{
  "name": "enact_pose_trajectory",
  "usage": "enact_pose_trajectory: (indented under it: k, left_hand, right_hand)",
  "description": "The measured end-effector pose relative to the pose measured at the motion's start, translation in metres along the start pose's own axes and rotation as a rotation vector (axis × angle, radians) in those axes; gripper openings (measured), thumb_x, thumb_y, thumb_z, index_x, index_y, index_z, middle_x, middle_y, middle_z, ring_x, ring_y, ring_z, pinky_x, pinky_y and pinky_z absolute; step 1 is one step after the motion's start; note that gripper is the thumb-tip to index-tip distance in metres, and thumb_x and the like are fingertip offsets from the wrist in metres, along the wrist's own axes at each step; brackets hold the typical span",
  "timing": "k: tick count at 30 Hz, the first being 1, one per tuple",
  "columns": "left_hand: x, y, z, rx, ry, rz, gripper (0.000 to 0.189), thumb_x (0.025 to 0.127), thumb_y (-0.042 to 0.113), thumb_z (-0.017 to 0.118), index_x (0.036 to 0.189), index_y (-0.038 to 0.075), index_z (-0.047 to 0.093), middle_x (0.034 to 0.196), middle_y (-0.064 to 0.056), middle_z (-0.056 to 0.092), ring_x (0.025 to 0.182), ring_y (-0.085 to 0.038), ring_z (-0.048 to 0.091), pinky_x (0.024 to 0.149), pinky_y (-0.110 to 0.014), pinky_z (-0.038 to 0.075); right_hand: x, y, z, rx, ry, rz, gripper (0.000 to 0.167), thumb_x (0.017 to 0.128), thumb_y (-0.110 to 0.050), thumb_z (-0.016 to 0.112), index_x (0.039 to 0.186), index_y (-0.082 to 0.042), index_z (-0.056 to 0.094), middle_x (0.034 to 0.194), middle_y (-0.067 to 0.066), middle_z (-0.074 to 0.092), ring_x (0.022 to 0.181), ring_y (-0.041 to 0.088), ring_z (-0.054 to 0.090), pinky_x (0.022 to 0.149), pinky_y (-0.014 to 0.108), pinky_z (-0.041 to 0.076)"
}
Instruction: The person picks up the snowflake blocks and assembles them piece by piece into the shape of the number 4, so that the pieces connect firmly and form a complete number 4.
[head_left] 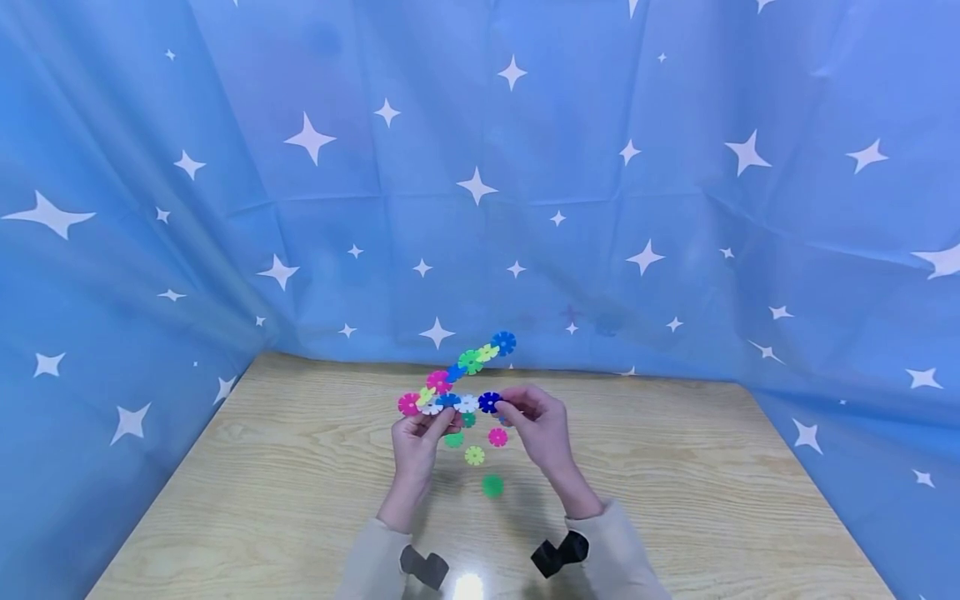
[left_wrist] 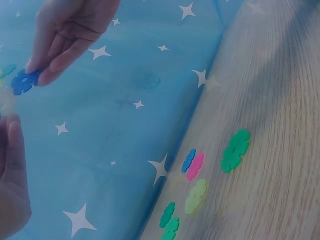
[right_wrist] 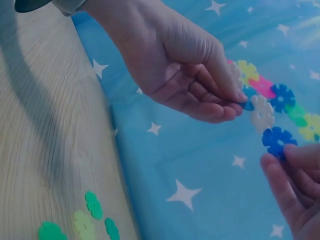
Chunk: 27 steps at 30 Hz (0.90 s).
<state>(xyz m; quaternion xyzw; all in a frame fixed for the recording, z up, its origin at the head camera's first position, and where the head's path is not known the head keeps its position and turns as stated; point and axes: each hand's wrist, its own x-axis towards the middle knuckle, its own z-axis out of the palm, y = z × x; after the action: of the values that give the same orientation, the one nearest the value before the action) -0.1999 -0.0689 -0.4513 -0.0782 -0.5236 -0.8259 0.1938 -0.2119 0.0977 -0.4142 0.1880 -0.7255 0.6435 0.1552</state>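
A chain of notched plastic snowflake discs (head_left: pixel 471 361) is held up over the table, bent into a V of pink, yellow, blue, green and white pieces. My left hand (head_left: pixel 414 454) pinches its lower arm near a light blue disc (head_left: pixel 448 401), thumb in front. Beyond that piece, a white disc (right_wrist: pixel 262 114) forms the arm's right end. Between thumb and fingers, my right hand (head_left: pixel 542 425) grips a dark blue disc (head_left: pixel 489 402), its edge right at the white disc. In the left wrist view, fingertips hide part of the dark blue disc (left_wrist: pixel 24 82).
Loose discs lie on the wooden table (head_left: pixel 300 483) below the hands: a pink disc (head_left: pixel 498 437), a yellow disc (head_left: pixel 474 456), several green ones including a nearer green disc (head_left: pixel 492 486), and a blue disc (left_wrist: pixel 188 160). A star-patterned blue curtain (head_left: pixel 570 167) hangs behind.
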Motion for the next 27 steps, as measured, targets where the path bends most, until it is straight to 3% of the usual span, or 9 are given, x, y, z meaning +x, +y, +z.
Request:
enact_pose_trajectory:
  k: [3, 7, 12, 15, 21, 24, 27]
  left_hand:
    - [0.000, 0.000, -0.001, 0.011, 0.001, -0.004, 0.006, 0.084, -0.006, 0.063, 0.085, -0.010, 0.067, 0.071, 0.002, 0.070, 0.063, -0.009, 0.067, 0.065, -0.026, 0.059]
    - [0.000, 0.000, -0.001, 0.021, 0.000, -0.006, 0.012, 0.084, -0.006, 0.064, 0.086, -0.017, 0.064, 0.069, 0.002, 0.070, 0.062, -0.009, 0.067, 0.065, -0.026, 0.059]
    - [-0.001, 0.001, -0.001, 0.065, 0.003, -0.007, 0.018, 0.083, -0.007, 0.064, 0.088, -0.024, 0.059, 0.068, -0.003, 0.070, 0.061, -0.008, 0.067, 0.064, -0.026, 0.059]
    - [-0.002, 0.002, -0.001, 0.092, 0.006, -0.006, 0.018, 0.083, -0.007, 0.064, 0.089, -0.023, 0.059, 0.069, -0.006, 0.070, 0.060, -0.007, 0.066, 0.064, -0.025, 0.059]
    - [-0.003, 0.003, -0.003, 0.045, 0.026, -0.013, 0.022, 0.085, -0.006, 0.063, 0.091, -0.026, 0.056, 0.069, 0.003, 0.069, 0.061, -0.008, 0.066, 0.064, -0.025, 0.059]
    - [-0.003, 0.002, -0.003, 0.026, 0.022, -0.007, 0.023, 0.085, -0.005, 0.063, 0.092, -0.025, 0.056, 0.070, 0.004, 0.069, 0.062, -0.008, 0.067, 0.065, -0.026, 0.059]
    - [-0.003, 0.001, -0.002, 0.002, 0.021, -0.012, 0.015, 0.086, -0.003, 0.064, 0.090, -0.018, 0.062, 0.071, 0.001, 0.070, 0.064, -0.010, 0.068, 0.067, -0.028, 0.059]
  right_hand:
    - [0.000, 0.000, 0.002, -0.001, -0.001, 0.020, 0.007, 0.084, 0.000, 0.067, 0.090, 0.004, 0.066, 0.080, 0.018, 0.069, 0.067, 0.009, 0.065, 0.061, 0.027, 0.059]
    - [0.001, -0.003, 0.004, -0.005, -0.008, 0.042, 0.006, 0.084, 0.003, 0.066, 0.088, 0.006, 0.067, 0.079, 0.019, 0.068, 0.065, 0.013, 0.065, 0.061, 0.028, 0.059]
    - [0.000, -0.021, 0.005, -0.017, -0.037, -0.021, 0.004, 0.081, 0.013, 0.063, 0.085, 0.012, 0.063, 0.075, 0.025, 0.065, 0.062, 0.021, 0.064, 0.055, 0.023, 0.056]
    - [-0.001, -0.030, 0.008, -0.014, -0.050, -0.061, 0.005, 0.081, 0.016, 0.062, 0.083, 0.013, 0.063, 0.073, 0.026, 0.064, 0.060, 0.015, 0.063, 0.052, 0.021, 0.055]
    - [-0.003, -0.024, 0.013, 0.027, -0.062, -0.005, 0.004, 0.083, 0.010, 0.064, 0.086, 0.012, 0.063, 0.078, 0.027, 0.065, 0.063, 0.003, 0.061, 0.054, 0.016, 0.053]
    - [-0.002, -0.024, 0.013, 0.035, -0.052, 0.026, 0.005, 0.083, 0.008, 0.064, 0.086, 0.012, 0.063, 0.078, 0.027, 0.065, 0.064, 0.006, 0.063, 0.056, 0.016, 0.054]
    - [-0.002, -0.028, 0.013, 0.043, -0.036, 0.062, 0.005, 0.084, 0.008, 0.064, 0.086, 0.012, 0.063, 0.079, 0.027, 0.066, 0.065, 0.009, 0.064, 0.058, 0.017, 0.055]
